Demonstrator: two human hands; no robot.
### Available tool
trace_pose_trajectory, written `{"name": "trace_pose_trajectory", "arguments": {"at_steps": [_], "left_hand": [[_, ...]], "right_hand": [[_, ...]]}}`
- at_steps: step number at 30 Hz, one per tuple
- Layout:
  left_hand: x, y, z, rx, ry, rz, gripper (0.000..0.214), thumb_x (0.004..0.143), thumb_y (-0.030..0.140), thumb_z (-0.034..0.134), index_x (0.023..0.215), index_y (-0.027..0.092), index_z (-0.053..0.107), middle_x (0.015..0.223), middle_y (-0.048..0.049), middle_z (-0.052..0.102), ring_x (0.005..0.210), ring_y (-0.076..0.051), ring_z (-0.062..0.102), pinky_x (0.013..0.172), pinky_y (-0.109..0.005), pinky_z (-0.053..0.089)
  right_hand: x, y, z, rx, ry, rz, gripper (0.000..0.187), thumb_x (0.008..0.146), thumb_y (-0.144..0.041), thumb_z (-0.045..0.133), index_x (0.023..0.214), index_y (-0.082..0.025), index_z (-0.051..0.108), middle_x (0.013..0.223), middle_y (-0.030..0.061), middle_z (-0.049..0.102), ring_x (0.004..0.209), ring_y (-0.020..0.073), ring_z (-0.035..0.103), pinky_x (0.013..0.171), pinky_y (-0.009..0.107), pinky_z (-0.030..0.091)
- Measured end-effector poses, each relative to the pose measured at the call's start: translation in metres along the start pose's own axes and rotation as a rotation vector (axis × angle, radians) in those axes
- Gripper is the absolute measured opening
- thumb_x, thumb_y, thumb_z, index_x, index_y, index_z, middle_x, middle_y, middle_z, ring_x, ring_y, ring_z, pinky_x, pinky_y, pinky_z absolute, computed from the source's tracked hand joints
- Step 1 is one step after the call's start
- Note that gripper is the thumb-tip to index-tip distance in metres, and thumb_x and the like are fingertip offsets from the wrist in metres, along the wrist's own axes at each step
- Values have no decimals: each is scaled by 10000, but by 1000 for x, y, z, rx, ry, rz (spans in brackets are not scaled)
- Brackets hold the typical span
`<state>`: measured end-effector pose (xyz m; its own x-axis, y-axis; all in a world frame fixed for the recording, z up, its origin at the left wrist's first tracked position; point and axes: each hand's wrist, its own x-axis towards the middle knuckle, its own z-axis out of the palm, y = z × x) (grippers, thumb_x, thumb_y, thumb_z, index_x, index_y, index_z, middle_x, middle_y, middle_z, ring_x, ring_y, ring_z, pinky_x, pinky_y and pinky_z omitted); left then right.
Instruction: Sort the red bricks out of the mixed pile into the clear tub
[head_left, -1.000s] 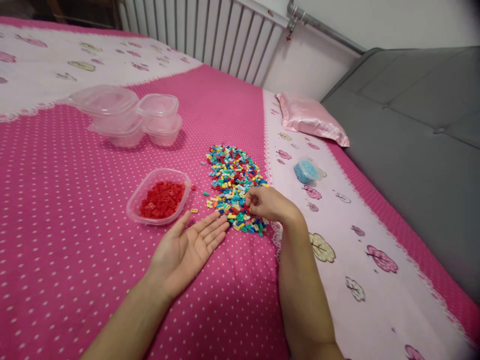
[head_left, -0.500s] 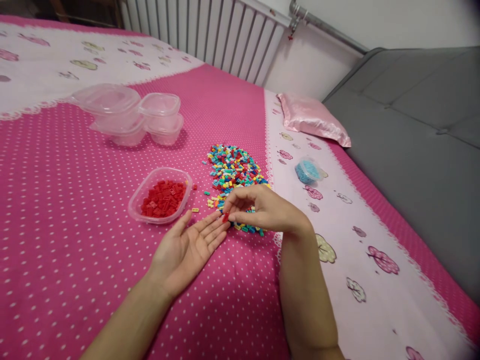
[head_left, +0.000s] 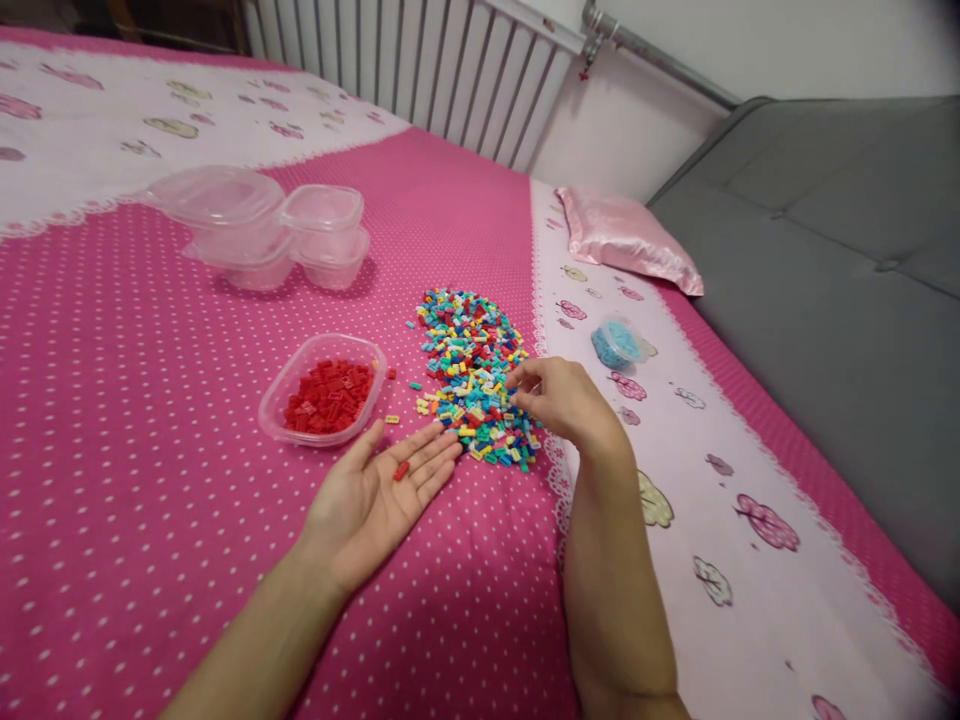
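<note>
My left hand (head_left: 379, 505) lies palm up with its fingers stretched out flat. A single red toy brick (head_left: 402, 470) rests loose at the base of its fingers. To the right, my right hand (head_left: 559, 400) hovers at the right edge of a pile of mixed small toy bricks (head_left: 469, 345). Its fingers are half bent, with a gap between thumb and forefinger, and nothing shows between them. Left of the pile, just beyond my left hand, stands a clear plastic tub (head_left: 271, 412) with many red bricks (head_left: 330, 398) in it.
Stacked clear containers (head_left: 232, 235) stand at the back left. A small tub of light blue bricks (head_left: 616, 343) sits to the right. Stray bricks, one yellow (head_left: 392, 419), lie between tub and pile. A pink pillow (head_left: 630, 240) rests by the grey headboard (head_left: 817, 230).
The red brick that was between my right fingertips now lies on my left hand. My right hand has moved right and slightly away, over the pile's edge. My left hand stays in place.
</note>
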<state>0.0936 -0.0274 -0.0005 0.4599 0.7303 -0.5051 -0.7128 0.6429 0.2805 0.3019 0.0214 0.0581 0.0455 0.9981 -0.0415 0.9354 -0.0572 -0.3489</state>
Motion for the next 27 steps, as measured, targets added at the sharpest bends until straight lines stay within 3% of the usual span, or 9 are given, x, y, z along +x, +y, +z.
{"name": "trace_pose_trajectory", "arguments": {"at_steps": [10, 17, 27], "left_hand": [[-1, 0, 1, 15, 13, 3, 548, 956, 356, 338, 1353, -16, 409, 1254, -238, 587, 1160, -287, 576, 972, -351, 492], [-2, 0, 1, 25, 8, 3, 565, 954, 356, 343, 1388, -4, 366, 1265, -237, 580, 1169, -281, 570, 998, -354, 470], [-1, 0, 2, 21, 24, 9, 560, 945, 341, 353, 1387, -4, 366, 1268, -247, 573, 1161, -286, 576, 982, -362, 483]], "right_hand": [[6, -12, 8, -190, -192, 96, 235, 704, -137, 660, 876, -275, 742, 883, 8, 710, 768, 148, 628, 637, 222, 414], [11, -5, 15, -106, -211, -29, 316, 698, -65, 610, 899, -272, 738, 818, -18, 708, 708, 118, 614, 602, 190, 409], [13, -7, 16, -122, -243, 6, 296, 603, -105, 733, 861, -247, 708, 817, -26, 706, 718, 126, 619, 557, 204, 379]]}}
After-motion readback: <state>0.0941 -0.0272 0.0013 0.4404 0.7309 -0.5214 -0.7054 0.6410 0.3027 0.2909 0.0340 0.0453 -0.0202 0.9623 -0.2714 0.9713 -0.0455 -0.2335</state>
